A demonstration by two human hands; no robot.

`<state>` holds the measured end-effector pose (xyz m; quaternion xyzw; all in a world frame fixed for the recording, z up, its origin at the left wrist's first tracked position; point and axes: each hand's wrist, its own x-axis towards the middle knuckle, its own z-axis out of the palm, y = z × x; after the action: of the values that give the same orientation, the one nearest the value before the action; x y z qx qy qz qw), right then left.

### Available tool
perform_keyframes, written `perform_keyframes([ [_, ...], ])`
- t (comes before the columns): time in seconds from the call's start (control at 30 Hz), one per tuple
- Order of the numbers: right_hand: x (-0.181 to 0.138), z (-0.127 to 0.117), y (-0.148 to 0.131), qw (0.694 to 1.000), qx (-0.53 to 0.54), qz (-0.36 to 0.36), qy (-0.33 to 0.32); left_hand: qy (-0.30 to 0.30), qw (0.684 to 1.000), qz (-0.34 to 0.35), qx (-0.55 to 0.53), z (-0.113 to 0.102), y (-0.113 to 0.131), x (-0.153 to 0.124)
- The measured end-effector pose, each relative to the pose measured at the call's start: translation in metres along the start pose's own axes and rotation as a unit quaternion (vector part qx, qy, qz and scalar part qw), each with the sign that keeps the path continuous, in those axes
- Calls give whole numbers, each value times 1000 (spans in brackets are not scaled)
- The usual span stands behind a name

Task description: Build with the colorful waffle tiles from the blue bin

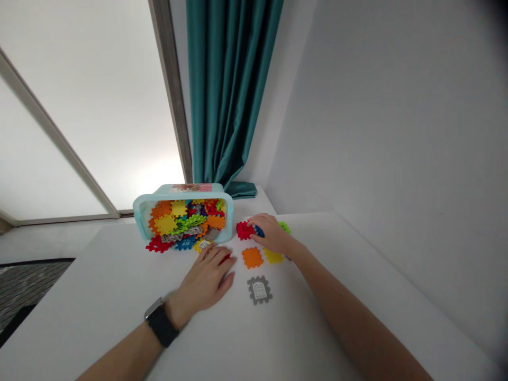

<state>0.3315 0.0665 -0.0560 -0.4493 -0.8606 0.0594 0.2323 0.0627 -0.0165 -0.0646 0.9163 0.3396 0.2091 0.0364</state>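
Six tiles are laid out to the right, from the near gray tile [260, 290] through the orange tile [253, 257] and yellow tile [273, 256] to the far red tile [243, 230], blue tile [259, 231] and green tile [284, 227], while most pieces [190, 225] lie heaped in the sideways tub [229, 225]. The left hand [210, 272] mostly covers another red piece [227, 257], and the right hand [272, 233] hides much of the blue tile; whether either pinches anything, I cannot tell.
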Motion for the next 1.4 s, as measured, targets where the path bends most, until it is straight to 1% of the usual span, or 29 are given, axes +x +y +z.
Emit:
perform_keyframes([
  [0.17, 2, 0, 0, 1000, 2, -4, -9, -3, 1000, 0, 1, 0, 0, 0],
  [0.37, 3, 1, 1, 1000, 12, -5, -5, -2, 1000, 7, -6, -3, 0, 1],
  [0.6, 2, 1, 4, 1000, 21, 1, -10, -16, 1000, -3, -13, -2, 1, 1],
  [0.8, 3, 0, 3, 999, 27, 6, -18, -11, 1000, 5, -8, -3, 0, 1],
  [1.07, 2, 4, 5, 999, 28, 7, -14, -10, 1000, 3, -6, -3, 0, 1],
  [1.4, 1, 3, 4, 1000, 23, 9, -15, -10, 1000, 8, -6, -3, 0, 1],
])
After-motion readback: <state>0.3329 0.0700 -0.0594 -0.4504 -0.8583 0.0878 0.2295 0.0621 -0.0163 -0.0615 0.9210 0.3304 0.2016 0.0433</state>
